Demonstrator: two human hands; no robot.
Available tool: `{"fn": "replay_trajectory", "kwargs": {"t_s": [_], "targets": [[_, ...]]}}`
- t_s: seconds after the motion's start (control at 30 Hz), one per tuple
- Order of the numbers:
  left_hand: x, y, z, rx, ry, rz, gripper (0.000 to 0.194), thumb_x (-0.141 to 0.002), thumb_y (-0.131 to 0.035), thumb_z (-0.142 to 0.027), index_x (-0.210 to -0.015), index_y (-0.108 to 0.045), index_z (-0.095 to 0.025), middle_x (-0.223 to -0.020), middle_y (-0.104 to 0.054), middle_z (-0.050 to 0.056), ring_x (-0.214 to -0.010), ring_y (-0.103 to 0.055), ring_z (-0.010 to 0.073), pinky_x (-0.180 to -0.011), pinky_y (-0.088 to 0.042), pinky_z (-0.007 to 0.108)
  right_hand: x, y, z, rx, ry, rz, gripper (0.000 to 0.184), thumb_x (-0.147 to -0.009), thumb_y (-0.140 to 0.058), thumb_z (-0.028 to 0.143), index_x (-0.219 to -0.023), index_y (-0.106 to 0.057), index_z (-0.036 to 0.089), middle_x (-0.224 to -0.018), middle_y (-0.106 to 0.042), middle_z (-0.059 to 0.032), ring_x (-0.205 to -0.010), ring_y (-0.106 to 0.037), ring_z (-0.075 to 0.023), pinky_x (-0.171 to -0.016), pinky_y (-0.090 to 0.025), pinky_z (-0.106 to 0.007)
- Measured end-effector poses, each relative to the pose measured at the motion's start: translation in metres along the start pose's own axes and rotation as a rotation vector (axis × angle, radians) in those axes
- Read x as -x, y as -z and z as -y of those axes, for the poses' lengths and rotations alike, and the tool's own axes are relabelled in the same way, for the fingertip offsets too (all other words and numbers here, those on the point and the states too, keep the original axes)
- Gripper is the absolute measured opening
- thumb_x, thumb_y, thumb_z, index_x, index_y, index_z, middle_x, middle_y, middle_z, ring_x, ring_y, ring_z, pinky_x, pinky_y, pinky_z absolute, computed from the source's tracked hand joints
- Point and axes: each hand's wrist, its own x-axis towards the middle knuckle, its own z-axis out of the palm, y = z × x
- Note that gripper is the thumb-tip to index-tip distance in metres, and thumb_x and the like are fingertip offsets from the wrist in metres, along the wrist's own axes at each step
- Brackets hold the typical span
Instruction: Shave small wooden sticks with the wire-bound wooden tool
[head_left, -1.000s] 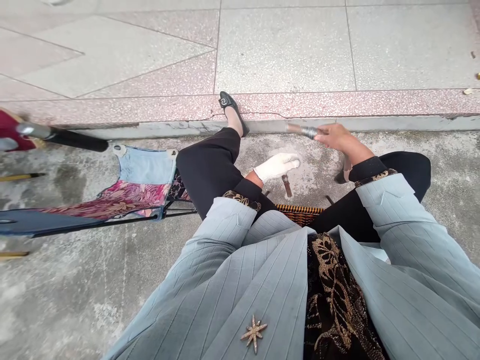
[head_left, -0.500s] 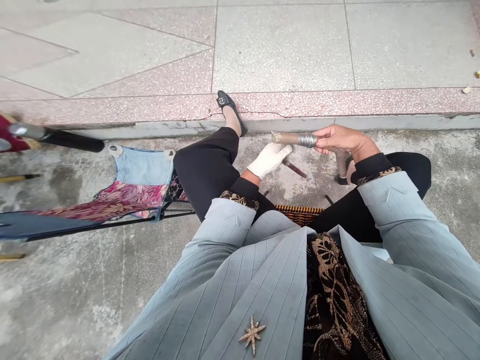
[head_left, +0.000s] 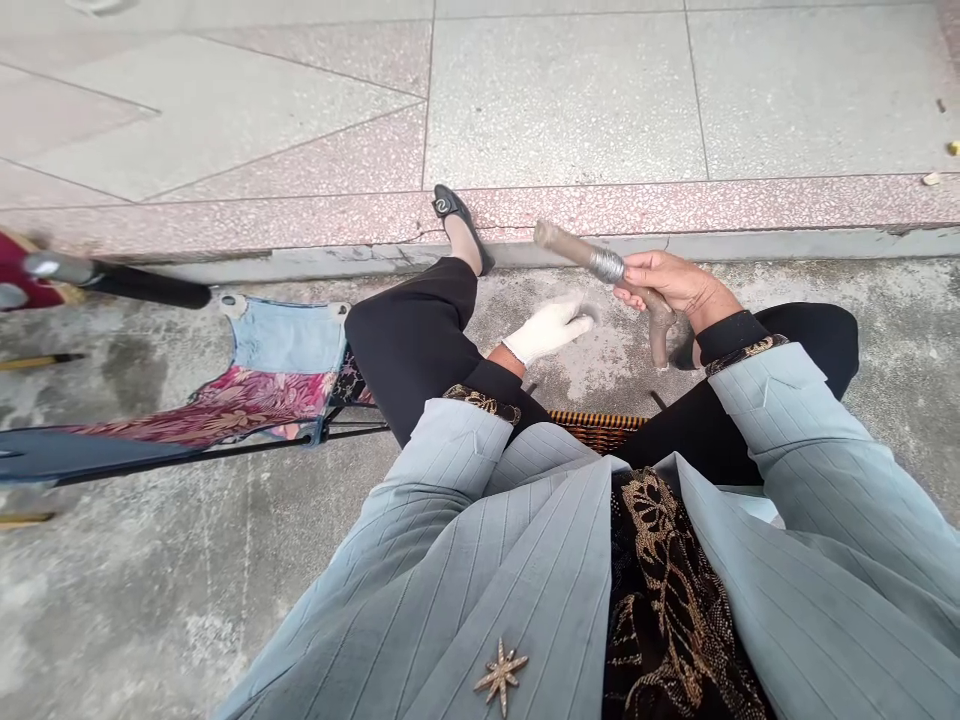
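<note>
My right hand (head_left: 666, 283), bare, is closed around a brown, branched wooden stick (head_left: 564, 242) with a second arm pointing down below my fingers. Bright metal wire (head_left: 606, 265) is wound in a tight band around the stick beside my fingertips. The stick's blunt end tilts up to the left. Below that end, my left hand (head_left: 549, 330) wears a white knit glove and is apart from the stick. Its fingers are curled together, with a small, blurred grey shape at their tips that I cannot make out.
A folding chair with floral and blue fabric (head_left: 285, 345) stands at left. Beyond it are a black handle (head_left: 150, 283) and a yellow-black stick (head_left: 41, 360). A woven seat (head_left: 592, 425) shows between my legs. A low step edge (head_left: 337, 255) runs ahead, below the tiled floor.
The stick has swung so its left end points higher, off my gloved hand. My left hand has dropped slightly. The dark reddish rod seen below it earlier no longer shows.
</note>
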Motion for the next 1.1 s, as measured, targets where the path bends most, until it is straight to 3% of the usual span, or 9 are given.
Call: {"fn": "replay_trajectory", "kwargs": {"t_s": [0.13, 0.23, 0.4, 0.63, 0.8, 0.9, 0.97, 1.03, 1.1], "targets": [[0.0, -0.001, 0.002, -0.023, -0.003, 0.002, 0.021, -0.096, -0.058, -0.029, -0.096, -0.074, -0.016, -0.084, -0.07, 0.002, -0.074, -0.063, 0.0138, -0.076, -0.052, 0.026, -0.009, -0.003, -0.008, -0.159, 0.02, -0.257, 0.065, -0.065, -0.102, 0.058, -0.095, -0.064, 0.015, -0.072, -0.062, 0.0003, -0.057, -0.053, -0.0083, -0.048, -0.044, -0.018], [-0.001, -0.004, 0.005, 0.312, -0.037, -0.16, 0.033, -0.101, -0.057, -0.047, -0.094, -0.071, -0.017, -0.091, -0.071, 0.005, -0.081, -0.065, 0.0147, -0.072, -0.053, 0.025, -0.013, -0.001, -0.009, -0.236, 0.036, -0.399, 0.061, -0.07, -0.101, 0.054, -0.094, -0.058, 0.017, -0.073, -0.06, 0.0013, -0.057, -0.051, -0.0081, -0.048, -0.043, -0.018], [-0.007, -0.005, 0.012, 0.734, -0.03, -0.437, 0.044, -0.096, -0.066, -0.063, -0.089, -0.065, -0.019, -0.064, -0.057, -0.001, -0.059, -0.055, 0.0123, -0.055, -0.047, 0.022, -0.01, -0.001, -0.002, -0.234, 0.097, -0.359, 0.063, -0.071, -0.1, 0.056, -0.093, -0.054, 0.019, -0.073, -0.059, 0.0021, -0.057, -0.048, -0.0075, -0.05, -0.044, -0.018], [-0.001, -0.009, -0.005, 0.442, 0.148, 0.073, 0.026, -0.096, -0.072, -0.038, -0.086, -0.072, -0.014, -0.053, -0.054, -0.003, -0.047, -0.044, 0.0073, -0.048, -0.034, 0.019, -0.015, -0.004, -0.005, -0.068, 0.06, -0.506, 0.053, -0.08, -0.092, 0.059, -0.092, -0.059, 0.019, -0.072, -0.06, 0.0017, -0.058, -0.05, -0.0093, -0.051, -0.044, -0.02], [0.005, -0.009, -0.013, 0.362, 0.222, 0.166, 0.025, -0.097, -0.072, -0.033, -0.08, -0.07, -0.015, -0.056, -0.057, -0.001, -0.046, -0.048, 0.0077, -0.05, -0.042, 0.022, -0.019, 0.002, -0.011, 0.802, -0.288, -0.668, 0.025, -0.095, -0.078, 0.032, -0.114, -0.079, 0.017, -0.082, -0.07, -0.0037, -0.074, -0.063, -0.0186, -0.068, -0.049, -0.029], [0.007, -0.003, -0.01, 0.317, 0.234, 0.19, 0.024, -0.092, -0.076, -0.034, -0.078, -0.069, -0.016, -0.056, -0.054, -0.002, -0.047, -0.046, 0.0082, -0.052, -0.047, 0.025, -0.013, 0.009, -0.008, 1.161, -0.542, -0.321, 0.018, -0.087, -0.085, 0.027, -0.102, -0.086, 0.017, -0.078, -0.071, -0.0055, -0.071, -0.063, -0.0189, -0.069, -0.046, -0.031], [0.009, 0.001, -0.007, 0.331, 0.223, 0.195, 0.025, -0.087, -0.077, -0.037, -0.077, -0.068, -0.016, -0.058, -0.053, -0.003, -0.049, -0.046, 0.0092, -0.055, -0.051, 0.027, -0.006, 0.012, -0.005, 0.99, -0.702, 0.086, 0.02, -0.082, -0.091, 0.031, -0.093, -0.086, 0.015, -0.066, -0.067, -0.0037, -0.059, -0.058, -0.0153, -0.06, -0.044, -0.029], [0.01, 0.006, -0.005, 0.312, 0.182, 0.189, 0.028, -0.086, -0.076, -0.042, -0.077, -0.068, -0.017, -0.062, -0.056, -0.001, -0.053, -0.051, 0.0112, -0.059, -0.055, 0.03, 0.001, 0.014, 0.001, 0.677, -0.66, 0.383, 0.033, -0.078, -0.095, 0.041, -0.095, -0.085, 0.013, -0.063, -0.066, -0.0017, -0.053, -0.055, -0.0123, -0.054, -0.043, -0.026], [0.01, 0.011, -0.003, 0.211, 0.102, 0.132, 0.03, -0.086, -0.073, -0.045, -0.079, -0.07, -0.016, -0.067, -0.062, 0.001, -0.059, -0.058, 0.0139, -0.064, -0.057, 0.03, 0.006, 0.013, 0.007, 0.434, -0.421, 0.438, 0.046, -0.076, -0.096, 0.05, -0.1, -0.084, 0.012, -0.069, -0.069, -0.0018, -0.055, -0.057, -0.0107, -0.054, -0.044, -0.023]]}}
